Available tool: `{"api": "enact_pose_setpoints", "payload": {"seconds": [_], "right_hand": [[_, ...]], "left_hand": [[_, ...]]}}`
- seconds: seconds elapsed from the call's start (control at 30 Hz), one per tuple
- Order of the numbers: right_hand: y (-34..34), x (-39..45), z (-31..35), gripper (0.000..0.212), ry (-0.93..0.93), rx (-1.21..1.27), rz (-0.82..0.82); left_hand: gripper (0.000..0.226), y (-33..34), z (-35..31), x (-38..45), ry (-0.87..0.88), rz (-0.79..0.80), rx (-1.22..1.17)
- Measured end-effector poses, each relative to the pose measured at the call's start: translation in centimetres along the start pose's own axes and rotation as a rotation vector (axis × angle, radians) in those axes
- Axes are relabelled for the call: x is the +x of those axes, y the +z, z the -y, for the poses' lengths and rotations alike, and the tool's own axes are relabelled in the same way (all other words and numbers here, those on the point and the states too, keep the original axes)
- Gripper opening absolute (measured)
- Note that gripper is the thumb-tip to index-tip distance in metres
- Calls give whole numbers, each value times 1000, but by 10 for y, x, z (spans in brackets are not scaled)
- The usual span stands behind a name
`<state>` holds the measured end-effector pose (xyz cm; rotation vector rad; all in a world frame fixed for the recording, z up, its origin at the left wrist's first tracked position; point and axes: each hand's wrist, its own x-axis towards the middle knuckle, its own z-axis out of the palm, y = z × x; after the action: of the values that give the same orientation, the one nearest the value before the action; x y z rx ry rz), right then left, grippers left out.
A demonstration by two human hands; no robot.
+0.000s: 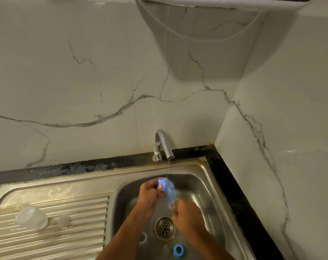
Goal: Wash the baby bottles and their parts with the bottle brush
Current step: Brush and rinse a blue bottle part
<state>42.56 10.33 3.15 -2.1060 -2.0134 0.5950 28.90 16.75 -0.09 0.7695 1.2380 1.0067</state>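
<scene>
Your left hand grips the blue collar end of a baby bottle at about the 12 o'clock side of the steel sink, fingers curled round the ring with the thumb on top. Your right hand holds the bottle's lower end, fingers wrapped round it; the bottle is blurred, so its exact shape is hard to read. It lies tilted between both hands, directly under a thin stream of water falling from the chrome tap at 12 o'clock. The drain strainer sits below the hands, near the basin's middle. At 6 o'clock on the basin floor lies a blue screw ring, and to its left, at roughly 7 o'clock, a pale ring-like part shows beside your left forearm. On the ribbed drainboard at 9 o'clock a clear dome cap rests, with a small translucent piece just beside it. A black counter borders the sink against marbled wall tiles.
</scene>
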Motion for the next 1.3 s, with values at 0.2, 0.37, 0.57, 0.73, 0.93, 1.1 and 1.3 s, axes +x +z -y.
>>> {"api": "enact_pose_setpoints", "payload": {"seconds": [0.2, 0.37, 0.57, 0.73, 0.93, 1.1, 1.3], "right_hand": [[-8, 1, 2, 9, 39, 28, -62], [-4, -9, 17, 20, 87, 41, -182], [-2, 1, 26, 34, -54, 44, -204], [-8, 5, 21, 22, -99, -36, -178], [4, -1, 22, 21, -165, -89, -99], [-1, 6, 19, 15, -126, -65, -141], [-4, 16, 17, 10, -76, -34, -170]], "left_hand": [[23, 2, -15, -8, -10, -25, 57], [24, -8, -37, 0, -190, -51, -248], [30, -22, -38, -5, -260, 23, -377], [26, -20, -43, -10, -258, 52, -430], [21, -21, -50, -12, -223, 2, -415], [23, -21, -49, -12, -228, 4, -405], [24, -22, -46, -14, -261, 44, -505]]}}
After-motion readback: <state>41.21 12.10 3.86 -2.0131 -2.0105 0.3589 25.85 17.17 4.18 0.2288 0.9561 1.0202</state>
